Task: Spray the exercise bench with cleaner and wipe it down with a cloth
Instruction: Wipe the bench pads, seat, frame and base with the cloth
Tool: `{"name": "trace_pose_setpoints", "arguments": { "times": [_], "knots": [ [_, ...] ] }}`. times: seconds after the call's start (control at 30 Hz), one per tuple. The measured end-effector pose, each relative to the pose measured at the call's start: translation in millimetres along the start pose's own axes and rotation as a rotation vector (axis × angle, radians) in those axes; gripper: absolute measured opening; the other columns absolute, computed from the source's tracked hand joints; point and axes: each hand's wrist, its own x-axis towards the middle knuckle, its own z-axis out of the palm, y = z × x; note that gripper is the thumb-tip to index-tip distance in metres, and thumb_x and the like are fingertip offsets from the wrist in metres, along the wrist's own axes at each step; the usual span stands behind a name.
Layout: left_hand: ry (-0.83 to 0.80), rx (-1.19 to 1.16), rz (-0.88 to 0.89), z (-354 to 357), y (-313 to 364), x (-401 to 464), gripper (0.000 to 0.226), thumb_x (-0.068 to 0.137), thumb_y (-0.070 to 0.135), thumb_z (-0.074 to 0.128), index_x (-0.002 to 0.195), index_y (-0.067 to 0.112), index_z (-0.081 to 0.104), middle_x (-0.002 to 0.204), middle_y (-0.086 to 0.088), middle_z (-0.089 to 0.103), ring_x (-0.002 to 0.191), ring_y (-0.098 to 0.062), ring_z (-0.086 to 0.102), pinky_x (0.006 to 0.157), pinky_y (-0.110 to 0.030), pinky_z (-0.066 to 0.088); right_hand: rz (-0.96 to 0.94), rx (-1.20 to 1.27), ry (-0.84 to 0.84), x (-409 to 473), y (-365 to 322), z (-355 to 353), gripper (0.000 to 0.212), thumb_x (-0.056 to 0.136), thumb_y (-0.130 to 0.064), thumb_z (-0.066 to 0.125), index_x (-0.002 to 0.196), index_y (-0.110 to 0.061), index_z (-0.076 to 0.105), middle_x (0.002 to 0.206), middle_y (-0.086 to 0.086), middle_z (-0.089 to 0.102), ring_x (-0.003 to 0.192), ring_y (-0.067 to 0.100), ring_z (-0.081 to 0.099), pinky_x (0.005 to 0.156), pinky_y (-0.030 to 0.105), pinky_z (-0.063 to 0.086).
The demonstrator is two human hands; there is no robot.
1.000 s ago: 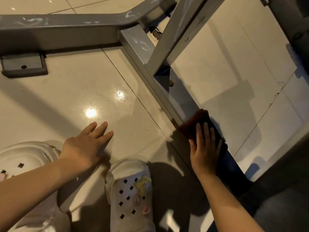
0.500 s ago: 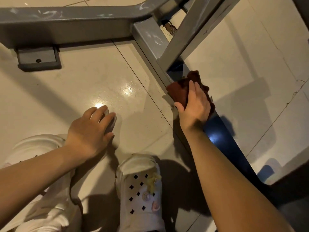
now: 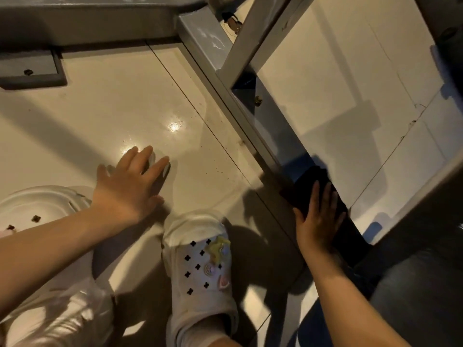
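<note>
Wiping along the floor rail [image 3: 225, 78] of the bench frame, you are pressing your right hand [image 3: 318, 219] flat on a dark cloth [image 3: 309, 181], fingers straight and close together, with the cloth sandwiched between your palm and the top of the rail. Most of the cloth is showing just beyond your fingertips, so it is lying ahead of the hand along the rail rather than bunched inside a grip; you are holding it by pressure alone.

The rail is running on a diagonal, from the near end under your hand up and away to the junction where a sloping upright [image 3: 253, 33] is meeting it. That long axis is what the next stroke turns on: as a judgement, the unwiped length is lying away from you toward that junction, so the push should be following the rail's line, not crossing it, or the cloth will be sliding off onto the tiled floor [image 3: 112, 108] on either side.

Your left hand [image 3: 125, 186] is resting on the floor well to the left of the rail, fingers spread and straight, apparently bracing you while you are crouching. It is holding nothing, and the right hand is plainly the nearer one to the work. Your white clog [image 3: 200, 261] is standing between the two hands, close beside the rail. No spray bottle is showing anywhere.
</note>
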Motion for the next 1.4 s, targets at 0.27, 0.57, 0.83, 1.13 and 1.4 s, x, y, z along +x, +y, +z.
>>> {"name": "trace_pose_setpoints", "arguments": {
  "times": [0.27, 0.57, 0.83, 1.13, 1.4],
  "knots": [
    [-0.16, -0.111, -0.189, -4.8, -23.8, 0.5, 0.091, 0.083, 0.051, 0.066, 0.153, 0.038, 0.009, 0.16, 0.004, 0.001, 0.147, -0.018, -0.001, 0.102, -0.057, 0.029, -0.004, 0.072, -0.061, 116.8, -165.8, -11.0, 0.087, 0.091, -0.037, 0.061, 0.156, -0.02, 0.006, 0.164, 0.005, 0.007, 0.15, 0.03, 0.005, 0.116, 0.064, 0.011],
    [-0.196, -0.054, -0.182, -1.7, -21.4, -1.0, 0.086, 0.086, 0.057, 0.058, 0.152, 0.041, 0.007, 0.162, 0.005, -0.013, 0.147, -0.016, -0.01, 0.102, -0.055, 0.025, -0.124, -0.043, 0.047, 34.9, -34.0, 2.7, 0.082, 0.087, -0.026, 0.068, 0.154, -0.022, 0.02, 0.159, 0.014, 0.025, 0.144, 0.038, 0.025, 0.109, 0.07, 0.019],
    [-0.162, 0.049, -0.131, -3.3, -17.5, -4.4, 0.08, 0.091, 0.055, 0.049, 0.153, 0.038, 0.002, 0.162, -0.003, -0.007, 0.149, -0.02, -0.003, 0.097, -0.047, 0.03, 0.09, -0.008, 0.04, -2.3, -20.3, 1.5, 0.086, 0.084, -0.009, 0.073, 0.152, -0.02, 0.021, 0.156, 0.02, 0.028, 0.14, 0.046, 0.029, 0.106, 0.075, 0.018],
    [0.174, 0.039, 0.161, -22.4, -20.5, 0.9, 0.036, 0.093, 0.026, 0.044, 0.115, 0.011, 0.067, 0.108, -0.015, 0.067, 0.1, -0.034, 0.065, 0.074, -0.043, 0.053, -0.086, -0.015, 0.041, 116.7, -172.1, -3.7, 0.077, 0.096, -0.027, 0.057, 0.155, -0.009, 0.011, 0.162, 0.013, 0.015, 0.149, 0.032, 0.015, 0.117, 0.053, 0.018],
    [0.271, -0.435, 0.144, -83.0, 10.2, 36.6, 0.044, 0.095, 0.027, 0.05, 0.138, 0.021, 0.052, 0.137, -0.002, 0.057, 0.121, -0.026, 0.056, 0.092, -0.031, 0.044, -0.141, 0.118, 0.061, 76.3, -99.2, -8.8, 0.059, 0.089, -0.019, 0.059, 0.144, -0.004, 0.043, 0.144, 0.024, 0.046, 0.131, 0.043, 0.045, 0.104, 0.063, 0.04]
  ]
}}
